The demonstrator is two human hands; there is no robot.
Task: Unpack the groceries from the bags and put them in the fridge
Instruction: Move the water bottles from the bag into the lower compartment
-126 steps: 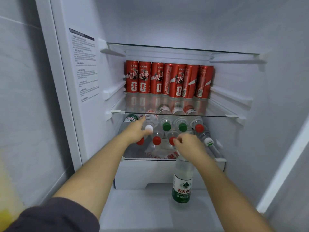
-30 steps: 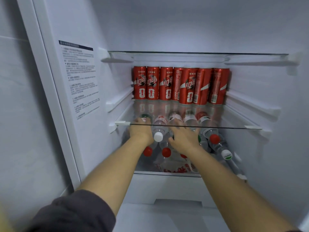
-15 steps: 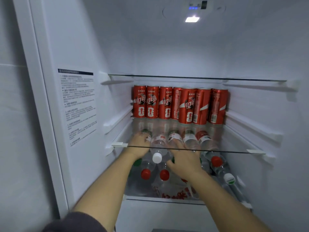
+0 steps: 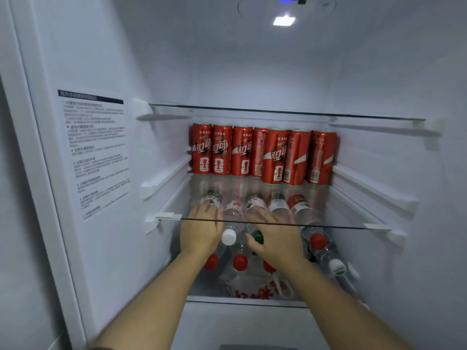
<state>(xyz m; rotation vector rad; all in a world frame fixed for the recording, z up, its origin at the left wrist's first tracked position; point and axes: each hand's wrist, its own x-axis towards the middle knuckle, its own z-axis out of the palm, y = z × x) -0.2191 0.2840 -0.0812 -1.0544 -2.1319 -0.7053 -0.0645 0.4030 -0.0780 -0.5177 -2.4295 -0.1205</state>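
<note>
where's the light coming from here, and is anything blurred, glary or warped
Head view: a single ceiling lamp, blown out white, lights everything with a cold bluish cast; same view, the left hand and right hand are softened by motion blur; the glass shelf mirrors the red cans and hazes the bottles beneath; the wide lens splays the left wall outward.

A small white lamp point(image 4: 284, 20) high overhead gives cool, dim, bluish light. The red cans point(image 4: 262, 155) mirror faintly in the glass shelf point(image 4: 353, 224) beneath them, and soft shadows lie under the side rails point(image 4: 164, 178). The left hand point(image 4: 199, 231) and right hand point(image 4: 275, 238) smear with motion blur; the left wall's label point(image 4: 96, 152) is unreadable, lines bowing near the edges
</note>
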